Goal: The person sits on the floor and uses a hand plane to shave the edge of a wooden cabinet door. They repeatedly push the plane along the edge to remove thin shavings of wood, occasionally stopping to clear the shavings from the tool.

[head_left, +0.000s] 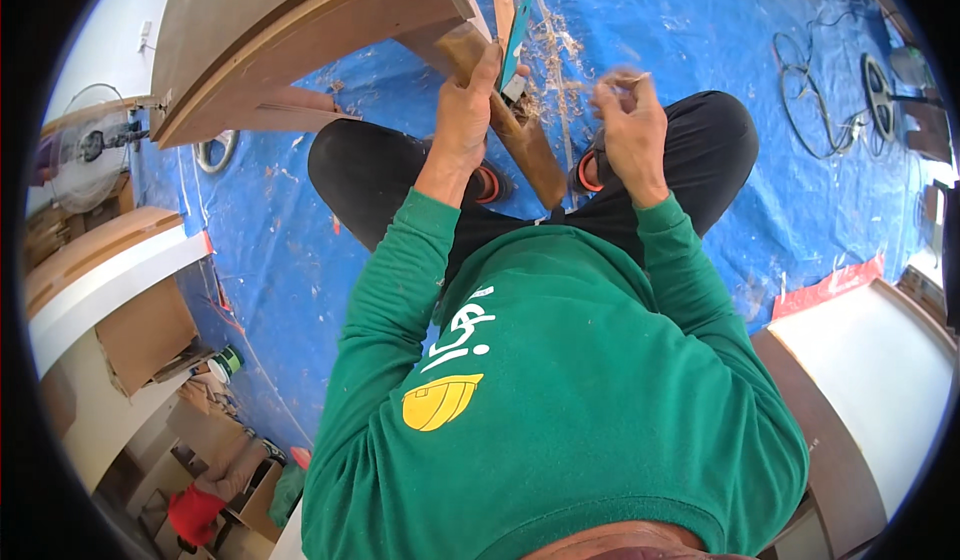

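My left hand (462, 120) is wrapped round a brown wooden bar (532, 158), which slants from beside the cabinet down between my knees. Close by that hand lies a long, narrow teal tool (516, 40) with a pale metal part near its lower end; its kind is unclear. Next to it is a light strip of wood (503, 15). Wood shavings (527, 110) gather beside the bar. My right hand (635, 135) is raised above my right knee, apart from the bar. Its fingers are bent and smeared by motion, so whether they hold anything does not show.
Blue plastic sheeting (290, 250) covers the floor, strewn with shavings. A large wooden panelled piece (300, 35) overhangs at the upper left. A fan (92, 142) stands at the far left, dark cable (800, 110) coils at the right, and a white-topped board (870, 360) lies lower right.
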### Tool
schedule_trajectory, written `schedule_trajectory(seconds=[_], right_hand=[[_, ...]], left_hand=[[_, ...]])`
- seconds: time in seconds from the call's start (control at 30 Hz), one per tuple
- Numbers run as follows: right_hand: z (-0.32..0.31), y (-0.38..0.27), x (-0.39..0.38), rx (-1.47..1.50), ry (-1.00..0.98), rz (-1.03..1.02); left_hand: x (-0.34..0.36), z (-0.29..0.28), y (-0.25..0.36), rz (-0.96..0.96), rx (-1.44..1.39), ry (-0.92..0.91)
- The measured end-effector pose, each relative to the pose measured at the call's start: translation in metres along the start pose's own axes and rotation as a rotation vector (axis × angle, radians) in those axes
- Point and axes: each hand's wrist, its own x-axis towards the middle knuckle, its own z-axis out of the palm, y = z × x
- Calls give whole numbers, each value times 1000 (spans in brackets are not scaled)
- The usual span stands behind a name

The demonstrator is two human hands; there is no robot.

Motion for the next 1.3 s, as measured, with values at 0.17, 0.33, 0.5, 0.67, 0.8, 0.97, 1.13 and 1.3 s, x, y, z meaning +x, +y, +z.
schedule_trajectory(seconds=[0.17, 0.33, 0.5, 0.67, 0.8, 0.97, 1.13, 1.3], right_hand=[[3, 10, 2, -66, -522, 22], [15, 22, 9, -63, -406, 34], [-41, 55, 46, -80, 91, -153], [-110, 16, 24, 478, -505, 332], [-92, -40, -20, 922, -429, 127], [-99, -84, -1, 855, -130, -160], [-71, -133, 31, 1017, -1, -371], [-84, -117, 72, 1197, -208, -210]], left_hand=[[-5, -2, -14, 62, 264, 29], [-7, 26, 5, 159, 486, -49], [-7, 33, 23, 211, 490, -44], [-7, 106, 49, 1020, 728, -195], [3, 164, 51, 1357, 899, -392], [-2, 201, 70, 1525, 950, -470], [-13, 218, 112, 1515, 969, -559], [-34, 180, 152, 1397, 1313, -621]])
